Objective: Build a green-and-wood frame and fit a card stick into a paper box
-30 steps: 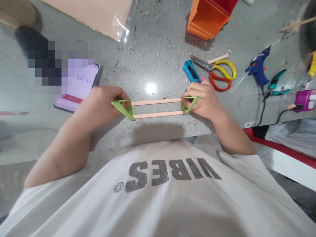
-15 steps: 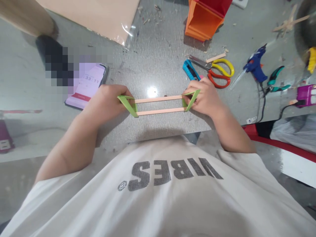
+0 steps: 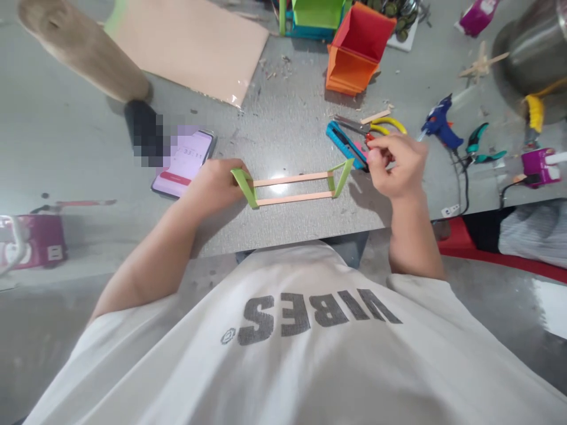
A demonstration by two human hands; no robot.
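My left hand (image 3: 216, 186) is closed on the left end of a small frame (image 3: 295, 198). Two pale flat wooden sticks run between bent light-green end pieces, and the frame's right end has no hand on it. To the right, my right hand (image 3: 400, 166) is above the table with fingers curled and thumb bent in; anything between the fingertips is hidden. Close to those fingertips lie a blue box cutter (image 3: 339, 140) and a pair of scissors (image 3: 379, 128) with yellow and red handles, partly covered by the hand. Beyond the scissors is a short wooden stick (image 3: 375, 116).
A lit phone (image 3: 186, 160) lies left of my left hand. Orange and red folded boxes (image 3: 352, 69) stand at the back. A blue glue gun (image 3: 442, 123), teal-handled pliers (image 3: 476, 139) and a metal pot (image 3: 538, 56) are on the right. A tan sheet (image 3: 199, 50) lies at back left.
My right hand has let go of the frame's right end and moved right, over the scissors. My left hand still holds the frame. The camera view has shifted, showing more of the back.
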